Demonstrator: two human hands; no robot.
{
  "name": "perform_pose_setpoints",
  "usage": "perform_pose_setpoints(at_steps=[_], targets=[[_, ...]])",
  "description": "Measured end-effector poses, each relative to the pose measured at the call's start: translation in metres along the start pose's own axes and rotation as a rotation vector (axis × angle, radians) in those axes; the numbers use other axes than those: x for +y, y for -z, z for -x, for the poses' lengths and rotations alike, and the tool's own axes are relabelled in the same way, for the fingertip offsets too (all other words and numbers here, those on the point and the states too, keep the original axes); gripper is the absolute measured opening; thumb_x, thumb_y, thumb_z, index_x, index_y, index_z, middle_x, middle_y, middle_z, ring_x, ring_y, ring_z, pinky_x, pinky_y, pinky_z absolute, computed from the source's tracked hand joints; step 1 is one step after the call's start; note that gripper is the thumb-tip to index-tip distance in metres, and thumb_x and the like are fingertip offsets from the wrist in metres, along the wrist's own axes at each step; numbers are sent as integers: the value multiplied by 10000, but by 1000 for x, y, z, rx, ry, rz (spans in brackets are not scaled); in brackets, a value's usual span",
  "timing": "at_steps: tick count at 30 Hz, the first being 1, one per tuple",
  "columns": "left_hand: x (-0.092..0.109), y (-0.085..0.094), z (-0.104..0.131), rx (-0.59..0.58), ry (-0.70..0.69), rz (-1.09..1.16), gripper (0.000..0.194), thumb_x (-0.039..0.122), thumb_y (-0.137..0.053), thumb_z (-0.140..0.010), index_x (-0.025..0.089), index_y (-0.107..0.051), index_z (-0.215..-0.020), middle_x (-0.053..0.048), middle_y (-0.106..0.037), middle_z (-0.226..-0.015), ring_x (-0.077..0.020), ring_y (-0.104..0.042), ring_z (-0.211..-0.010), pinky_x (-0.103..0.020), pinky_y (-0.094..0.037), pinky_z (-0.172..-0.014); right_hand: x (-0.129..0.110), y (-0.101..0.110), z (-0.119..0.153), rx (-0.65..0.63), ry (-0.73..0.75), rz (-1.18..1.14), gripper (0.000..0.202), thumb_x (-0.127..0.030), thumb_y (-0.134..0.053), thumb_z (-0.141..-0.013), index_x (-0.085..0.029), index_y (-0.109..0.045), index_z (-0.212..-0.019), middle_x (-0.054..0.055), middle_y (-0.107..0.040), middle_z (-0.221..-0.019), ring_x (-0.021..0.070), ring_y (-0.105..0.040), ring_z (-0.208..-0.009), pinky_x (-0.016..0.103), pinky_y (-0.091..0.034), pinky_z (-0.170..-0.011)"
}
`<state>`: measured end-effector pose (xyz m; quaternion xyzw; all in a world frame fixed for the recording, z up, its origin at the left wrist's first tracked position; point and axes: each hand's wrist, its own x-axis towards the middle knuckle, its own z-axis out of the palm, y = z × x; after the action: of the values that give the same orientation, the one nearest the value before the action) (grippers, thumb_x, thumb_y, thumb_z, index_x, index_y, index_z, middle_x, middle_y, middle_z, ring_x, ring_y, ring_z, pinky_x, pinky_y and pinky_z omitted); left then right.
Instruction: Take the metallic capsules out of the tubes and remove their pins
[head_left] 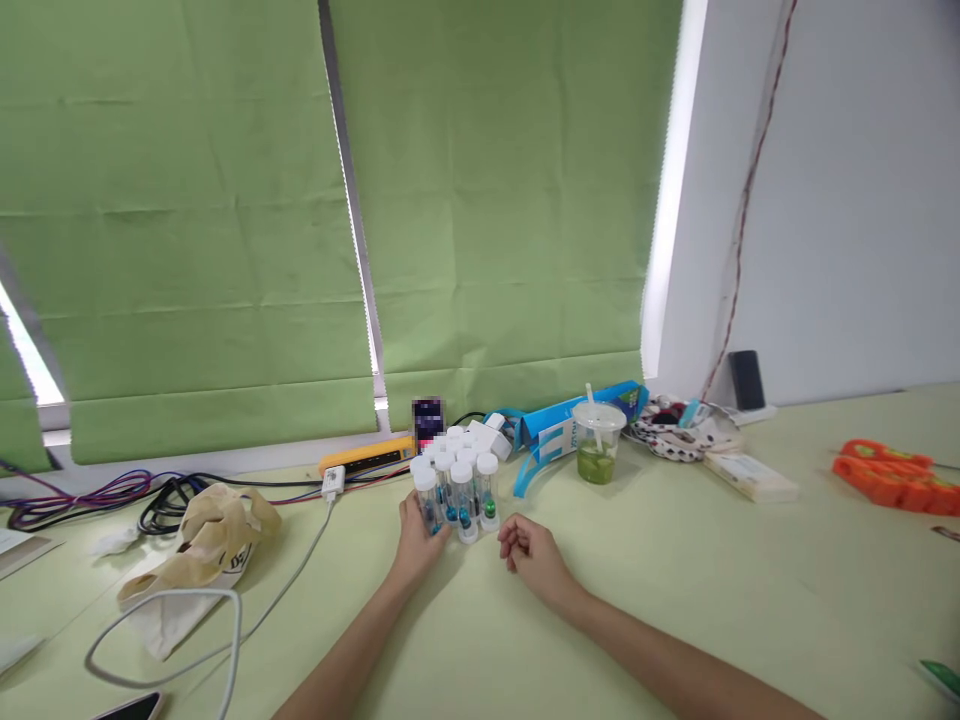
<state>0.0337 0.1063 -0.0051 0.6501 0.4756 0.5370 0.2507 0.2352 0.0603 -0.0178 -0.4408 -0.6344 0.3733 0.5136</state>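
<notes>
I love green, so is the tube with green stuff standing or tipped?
The tube is upright: white cap above, base on the table.

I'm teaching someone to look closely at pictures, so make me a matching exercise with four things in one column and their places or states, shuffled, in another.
Things:
1. tubes
2. cup
3. left hand
4. right hand

Places or states:
A. loosely curled, to the right of the tubes
B. at the left side of the tubes
C. lidded, with a straw
D. white-capped, standing in a cluster

Pairs: 1-D, 2-C, 3-B, 4-A
</notes>
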Motion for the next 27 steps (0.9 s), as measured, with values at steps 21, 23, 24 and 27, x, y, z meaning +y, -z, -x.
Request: perform_pose_setpoints(at_steps=[21, 23, 24, 27], targets=[[35, 22, 63, -164, -140, -599, 269, 76, -373, -716, 190, -397, -958, -54, -419, -959, -191, -524, -818, -307, -424, -685, -47, -5, 24, -199, 153, -6, 373, -409, -512, -798, -226, -394, -1101, -18, -529, -730, 97, -466, -555, 217, -370, -525], [41, 21, 66, -245, -190, -705, 284, 46, -373, -690, 198, -402, -929, -48, -435, -946, -189, -526, -797, -300, -403, -675, -46, -6, 26, -182, 182, 60, 420, -411, -557, -769, -230, -389, -1108, -26, -512, -725, 94, -450, -563, 210, -353, -529], [43, 21, 68, -285, -217, -745, 298, 34, -373, -678, 202, -408, -922, -47, -442, -947, -189, -527, -800, -297, -393, -677, -45, -7, 26, -167, 193, 95, 410, -409, -569, -761, -227, -402, -1088, -36, -493, -694, 93, -435, -557, 206, -340, -523], [47, 18, 74, -366, -288, -804, 309, 25, -372, -676, 212, -425, -916, -41, -458, -944, -192, -532, -820, -289, -377, -671, -42, -8, 27, -101, 200, 216, 223, -400, -524, -794, -207, -474, -894, -60, -406, -577, 87, -372, -516, 201, -284, -504]])
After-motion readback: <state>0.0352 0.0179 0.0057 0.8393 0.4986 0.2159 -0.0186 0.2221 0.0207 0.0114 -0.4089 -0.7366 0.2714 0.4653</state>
